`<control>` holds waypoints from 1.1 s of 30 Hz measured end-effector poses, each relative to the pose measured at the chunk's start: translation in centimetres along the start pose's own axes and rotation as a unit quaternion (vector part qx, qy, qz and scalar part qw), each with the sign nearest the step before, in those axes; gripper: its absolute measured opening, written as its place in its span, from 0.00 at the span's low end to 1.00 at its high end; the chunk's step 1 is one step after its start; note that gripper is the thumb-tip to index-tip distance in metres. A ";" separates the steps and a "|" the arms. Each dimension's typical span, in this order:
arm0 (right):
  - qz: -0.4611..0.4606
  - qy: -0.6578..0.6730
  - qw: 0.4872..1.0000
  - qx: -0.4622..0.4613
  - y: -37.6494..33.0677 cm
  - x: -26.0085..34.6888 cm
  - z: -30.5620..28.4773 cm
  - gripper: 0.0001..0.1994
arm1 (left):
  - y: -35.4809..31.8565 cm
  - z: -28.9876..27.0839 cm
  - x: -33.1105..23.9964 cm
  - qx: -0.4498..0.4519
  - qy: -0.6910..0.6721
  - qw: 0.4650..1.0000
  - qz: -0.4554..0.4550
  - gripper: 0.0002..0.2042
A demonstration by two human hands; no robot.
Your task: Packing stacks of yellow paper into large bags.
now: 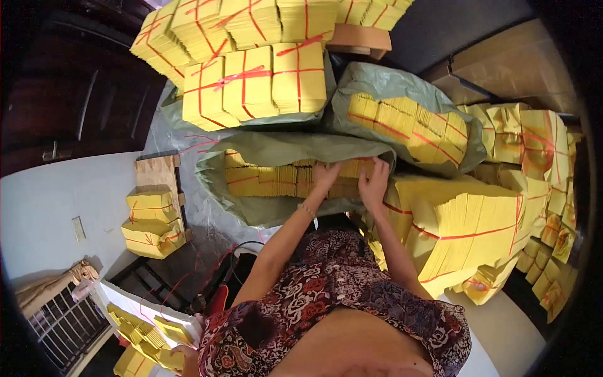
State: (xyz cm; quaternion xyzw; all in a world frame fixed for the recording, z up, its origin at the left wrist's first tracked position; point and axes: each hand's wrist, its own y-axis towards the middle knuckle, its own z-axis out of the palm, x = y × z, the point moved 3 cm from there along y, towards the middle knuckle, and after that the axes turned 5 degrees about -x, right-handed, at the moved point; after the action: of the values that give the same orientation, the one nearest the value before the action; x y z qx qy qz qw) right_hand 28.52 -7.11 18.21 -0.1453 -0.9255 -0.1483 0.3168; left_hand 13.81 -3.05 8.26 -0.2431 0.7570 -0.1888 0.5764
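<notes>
One head-worn fisheye view — looking steeply down, close over both hands (348,179).

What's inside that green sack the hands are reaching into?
The green sack holds bundles of yellow paper tied with red string. The left hand and right hand rest on them. The sack's folds hide the lower layers.

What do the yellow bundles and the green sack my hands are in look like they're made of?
Yellow bundles: stacked thin paper, matte, sheet edges visible, tied with red string. Green sack: likely woven plastic, slightly shiny, creased and limp. Left hand and right hand press on the bundles.
</notes>
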 end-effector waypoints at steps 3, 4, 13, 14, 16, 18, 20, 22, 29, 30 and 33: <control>-0.029 0.066 0.997 -0.031 2.5 3.1 -1.8 0.15 | -2.6 -2.7 -0.3 0.022 0.050 0.995 0.082 0.21; -0.029 0.132 0.990 -0.033 3.8 4.3 -1.9 0.12 | -2.9 -3.4 -0.5 0.094 0.021 0.992 0.086 0.20; -0.041 0.168 0.984 0.052 19.9 7.3 9.1 0.27 | 0.3 -8.0 -10.0 0.098 -0.391 0.914 -0.040 0.14; 0.014 0.154 0.984 0.087 20.7 8.1 10.1 0.31 | 1.2 -8.6 -10.2 0.094 -0.456 0.881 -0.083 0.15; 0.066 0.138 0.981 0.121 21.6 9.1 11.2 0.34 | 2.7 -9.0 -10.9 0.089 -0.513 0.847 -0.102 0.22; 0.126 0.256 0.942 0.175 21.9 9.4 12.0 0.33 | 4.0 -9.1 -11.5 0.087 -0.566 0.810 -0.123 0.29; 0.135 0.274 0.935 0.179 21.3 9.3 12.4 0.34 | 4.9 -9.0 -11.9 0.069 -0.570 0.808 -0.133 0.37; 0.144 0.293 0.927 0.183 20.3 9.4 12.4 0.34 | 6.0 -8.6 -12.0 0.066 -0.568 0.808 -0.141 0.43; 0.122 0.301 0.943 0.071 16.5 8.8 12.2 0.23 | 8.4 -7.6 -11.6 0.041 -0.516 0.844 -0.137 0.50; 0.102 0.315 0.942 0.053 15.7 9.1 12.0 0.22 | 8.8 -7.7 -11.4 0.055 -0.512 0.847 -0.127 0.49; 0.101 0.358 0.927 0.049 15.1 8.4 11.7 0.21 | 7.9 -7.6 -12.6 0.083 -0.499 0.857 -0.100 0.49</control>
State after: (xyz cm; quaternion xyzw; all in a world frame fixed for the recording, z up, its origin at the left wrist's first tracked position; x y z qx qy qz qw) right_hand 21.22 12.43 17.39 -0.1591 -0.7371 -0.1124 0.6471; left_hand 8.06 10.77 15.68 -0.3304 0.3205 -0.1609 0.8731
